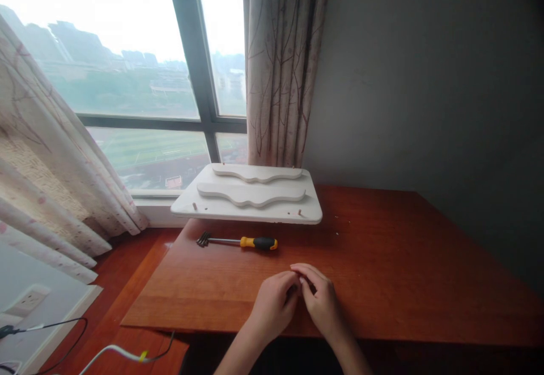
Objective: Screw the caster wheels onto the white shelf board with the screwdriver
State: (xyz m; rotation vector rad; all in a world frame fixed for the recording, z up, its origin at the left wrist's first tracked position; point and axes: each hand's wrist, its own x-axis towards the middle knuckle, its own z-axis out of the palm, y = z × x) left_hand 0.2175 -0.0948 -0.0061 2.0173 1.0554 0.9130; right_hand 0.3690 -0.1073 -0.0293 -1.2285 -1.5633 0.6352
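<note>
My left hand and my right hand rest close together on the reddish wooden table near its front edge. Their fingertips meet in a pinch around something too small to make out. A small hammer with a yellow and black handle lies on the table just beyond my hands. Behind it a white wooden board carries two wavy white panels laid flat, with small dowels sticking up at its corners.
A window with patterned curtains stands behind the table on the left, a grey wall on the right. Cables and a wall socket lie lower left. Tiny bits sit on the table right of the board.
</note>
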